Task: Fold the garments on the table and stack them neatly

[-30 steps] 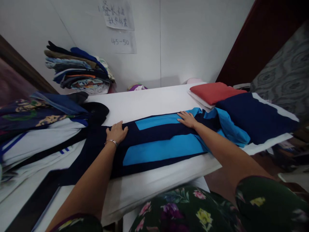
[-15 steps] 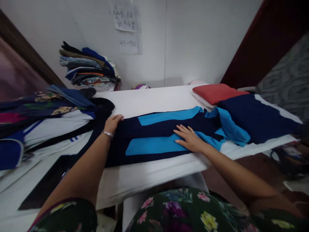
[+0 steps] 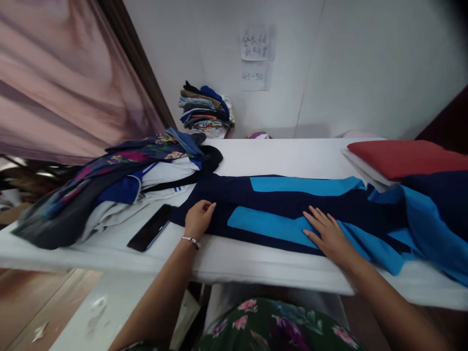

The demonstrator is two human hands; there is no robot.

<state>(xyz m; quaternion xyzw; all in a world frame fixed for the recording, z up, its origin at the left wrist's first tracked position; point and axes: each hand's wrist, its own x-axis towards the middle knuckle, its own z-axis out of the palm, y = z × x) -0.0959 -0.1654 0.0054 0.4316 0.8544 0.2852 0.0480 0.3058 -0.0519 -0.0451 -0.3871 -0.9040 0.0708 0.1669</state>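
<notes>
A navy and light-blue jacket (image 3: pixel 270 228) lies lengthwise on the white-covered table, its loose light-blue parts spread to the right. My left hand (image 3: pixel 199 218), with a bracelet at the wrist, rests on the navy left part; its fingers are curled in and pressed together on the cloth. On the light-blue panel nearer the right end, my right hand (image 3: pixel 328 235) lies flat, fingers stretched out. A black phone (image 3: pixel 152 228) lies just left of my left hand.
A heap of mixed clothes (image 3: pixel 120 180) covers the table's left side. Folded clothes are stacked (image 3: pixel 206 109) at the back by the wall. A red folded cloth (image 3: pixel 405 157) and navy cloth (image 3: pixel 438 187) lie at the right. The white table's front edge (image 3: pixel 263 275) runs before me.
My view has swung left, bringing the whole phone into sight. My left hand has come from the jacket's far edge toward its near side; my right hand stays flat on the jacket.
</notes>
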